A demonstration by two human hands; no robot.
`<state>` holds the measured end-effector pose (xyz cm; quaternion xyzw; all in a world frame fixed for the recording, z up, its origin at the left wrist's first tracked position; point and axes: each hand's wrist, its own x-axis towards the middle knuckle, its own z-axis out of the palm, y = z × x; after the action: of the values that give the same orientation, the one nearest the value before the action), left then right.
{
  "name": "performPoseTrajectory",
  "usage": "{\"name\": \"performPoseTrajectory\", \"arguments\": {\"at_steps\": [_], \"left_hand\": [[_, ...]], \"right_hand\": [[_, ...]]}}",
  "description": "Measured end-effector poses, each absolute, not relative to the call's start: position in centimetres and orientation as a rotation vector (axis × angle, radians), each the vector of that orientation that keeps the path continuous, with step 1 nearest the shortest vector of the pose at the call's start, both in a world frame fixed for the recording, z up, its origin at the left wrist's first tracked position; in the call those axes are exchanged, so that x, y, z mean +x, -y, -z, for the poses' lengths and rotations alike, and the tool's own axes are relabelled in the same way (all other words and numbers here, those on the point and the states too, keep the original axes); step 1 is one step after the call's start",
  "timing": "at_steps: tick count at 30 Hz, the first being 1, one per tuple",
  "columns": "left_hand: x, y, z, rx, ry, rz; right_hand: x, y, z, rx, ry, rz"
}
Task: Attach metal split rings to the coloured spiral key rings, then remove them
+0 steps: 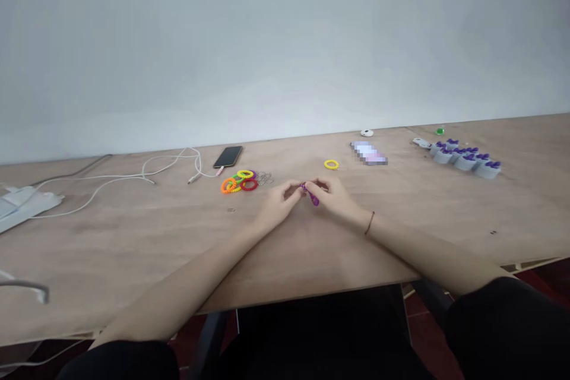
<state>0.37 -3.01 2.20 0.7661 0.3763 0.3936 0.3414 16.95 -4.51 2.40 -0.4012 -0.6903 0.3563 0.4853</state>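
Observation:
My left hand (280, 200) and my right hand (335, 195) meet over the middle of the table, their fingertips pinched together. Between them is a purple spiral coil band (314, 200), its loop hanging below my right fingers. Whether a small metal ring is also in my fingertips is too small to make out. Left of my hands lies a pile of coil bands in orange (228, 186), red (249, 184), yellow, green and purple. Several thin metal split rings (264, 178) lie beside that pile. A single yellow coil band (331, 164) rests just beyond my right hand.
A dark phone (228, 157) on a white cable (173, 155) lies back left; a phone with a blurred screen (369, 153) lies back right. Grey-white cups with purple tops (465, 160) stand far right, near a green item (440, 130). A white power strip (33, 206) sits far left.

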Motion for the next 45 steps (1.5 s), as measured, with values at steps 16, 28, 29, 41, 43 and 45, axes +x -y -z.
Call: {"name": "performPoseTrajectory", "arguments": {"at_steps": [16,28,29,41,43,45], "left_hand": [[-0.2,1.5,-1.0,1.684,-0.832,-0.865],[0.7,2.9,-1.4,1.953,-0.986,-1.118],[0.8,3.0,-1.6,1.98,-1.007,-1.121],[0.5,3.6,-1.9,2.424,-1.038,-1.218],[0.5,3.6,-2.0,2.468,-1.047,-1.213],[0.5,3.5,-1.9,2.428,-1.074,-1.195]], "right_hand": [[18.7,3.4,-2.4,-0.926,2.146,-0.427],[17.9,3.7,-1.9,-0.958,1.99,-0.484],[17.8,3.6,-1.8,-0.971,1.969,-0.491],[17.2,3.1,-1.7,-1.075,1.576,-1.04],[17.0,3.2,-1.7,-1.083,1.48,-1.157],[16.9,3.3,-1.6,-1.077,1.399,-1.279]]}}
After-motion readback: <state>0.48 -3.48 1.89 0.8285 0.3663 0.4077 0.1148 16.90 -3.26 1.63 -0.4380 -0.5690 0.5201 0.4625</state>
